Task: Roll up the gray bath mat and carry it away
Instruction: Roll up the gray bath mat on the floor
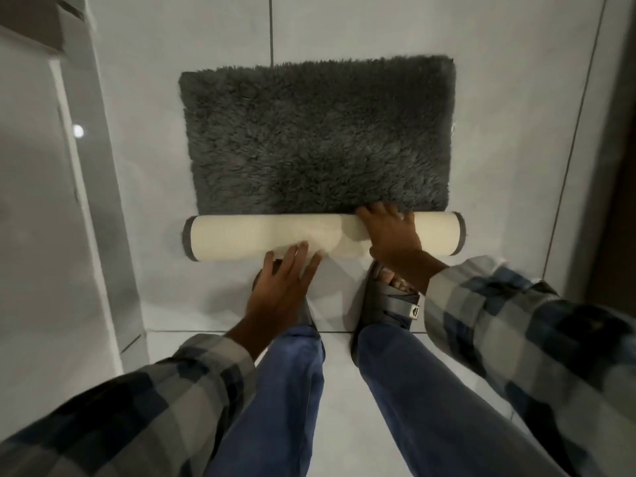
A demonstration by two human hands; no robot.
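One gray bath mat (320, 132) lies on the pale tiled floor (155, 166), its near end already turned into a roll (241, 237) that shows the cream backing and runs straight across from side to side, with a thin gray border visible at each end. The rest of the mat lies flat beyond the roll, shaggy side up, its far edge roughly parallel to the roll and its two side edges fairly straight. The right hand (390, 232) lies over the roll right of its middle, fingers spread and curled over the top so the tips reach into the pile on the far side. The left hand (282, 287) sits at the near side of the roll left of its middle, fingers loosely spread with the tips touching the backing, the palm off it. Both sleeves are plaid, and the legs are in blue trousers. Just behind the roll stand two feet in gray sandals; the right sandal (389, 304) is plain to see, while the left one is mostly hidden under the left hand. Bare floor shows on every side of the mat: a strip on the left up to a white panel (82, 166), a wider band on the right up to a dark vertical surface (616, 132), and clear tile beyond the far edge.
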